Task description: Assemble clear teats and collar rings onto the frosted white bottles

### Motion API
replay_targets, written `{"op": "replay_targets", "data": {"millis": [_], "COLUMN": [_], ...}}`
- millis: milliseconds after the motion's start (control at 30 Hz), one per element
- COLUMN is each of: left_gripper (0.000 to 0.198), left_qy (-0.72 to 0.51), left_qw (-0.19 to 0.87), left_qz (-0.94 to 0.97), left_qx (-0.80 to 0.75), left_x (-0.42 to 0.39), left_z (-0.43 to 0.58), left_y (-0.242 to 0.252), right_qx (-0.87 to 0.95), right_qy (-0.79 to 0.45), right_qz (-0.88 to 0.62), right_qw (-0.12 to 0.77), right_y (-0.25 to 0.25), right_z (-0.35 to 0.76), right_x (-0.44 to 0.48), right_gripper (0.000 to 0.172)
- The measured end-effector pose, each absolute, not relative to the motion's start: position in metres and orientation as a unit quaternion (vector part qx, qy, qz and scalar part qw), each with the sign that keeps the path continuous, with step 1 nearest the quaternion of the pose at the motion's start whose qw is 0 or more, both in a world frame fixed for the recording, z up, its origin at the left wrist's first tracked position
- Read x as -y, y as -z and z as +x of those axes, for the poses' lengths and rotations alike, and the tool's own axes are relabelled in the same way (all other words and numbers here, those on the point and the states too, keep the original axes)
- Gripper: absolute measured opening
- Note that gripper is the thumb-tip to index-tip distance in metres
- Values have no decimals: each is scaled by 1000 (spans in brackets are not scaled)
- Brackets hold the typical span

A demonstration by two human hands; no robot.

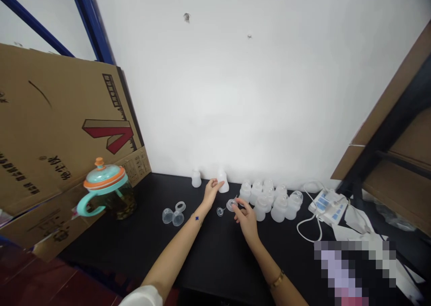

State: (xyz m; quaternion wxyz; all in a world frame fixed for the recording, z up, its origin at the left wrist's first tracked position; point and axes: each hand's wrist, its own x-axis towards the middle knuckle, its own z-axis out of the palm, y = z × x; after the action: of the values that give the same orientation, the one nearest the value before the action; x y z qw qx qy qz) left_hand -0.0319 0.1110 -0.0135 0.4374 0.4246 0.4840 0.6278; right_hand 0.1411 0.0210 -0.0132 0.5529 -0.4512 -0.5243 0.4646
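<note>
My left hand (212,192) has its fingers closed on a white bottle (222,182) near the wall. Another white bottle (196,179) stands to its left. The fingers of my right hand (245,215) pinch a clear ring-shaped part (231,204) just above the black table. Beside it lies a small clear piece (220,212). Several capped, frosted bottles (267,198) stand grouped to the right of my right hand. Left of my left forearm are clear domed caps (173,217) and a loose clear ring (180,206).
A teapot (114,191) with a teal handle and orange-trimmed lid stands at the left, before a large cardboard box (60,117). White cable (308,234) and papers (328,206) lie at the right. The white wall (235,95) rises behind the black table (208,256).
</note>
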Motion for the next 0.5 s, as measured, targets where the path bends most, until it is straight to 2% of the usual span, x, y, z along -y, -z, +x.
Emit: {"op": "replay_targets", "data": {"millis": [133,200,267,500], "left_gripper": [41,36,31,35], "left_qy": [-618,-632,-628,-625], "left_qw": [522,609,648,641], "left_qz": [398,304,264,297], "left_qx": [-433,-370,-341,-333], "left_x": [-82,-69,-60,-45], "left_z": [-36,-39,-40,-29], "left_y": [7,5,4,8], "right_qx": [477,452,427,364], "right_qy": [-511,-536,-561,-633], "right_qz": [-425,-420,-419,-400], "right_qw": [575,576,572,554], "right_y": [11,10,9,3], "right_z": [139,140,140,143], "right_x": [-23,-24,-25,-22], "right_gripper": [50,49,47,37]}}
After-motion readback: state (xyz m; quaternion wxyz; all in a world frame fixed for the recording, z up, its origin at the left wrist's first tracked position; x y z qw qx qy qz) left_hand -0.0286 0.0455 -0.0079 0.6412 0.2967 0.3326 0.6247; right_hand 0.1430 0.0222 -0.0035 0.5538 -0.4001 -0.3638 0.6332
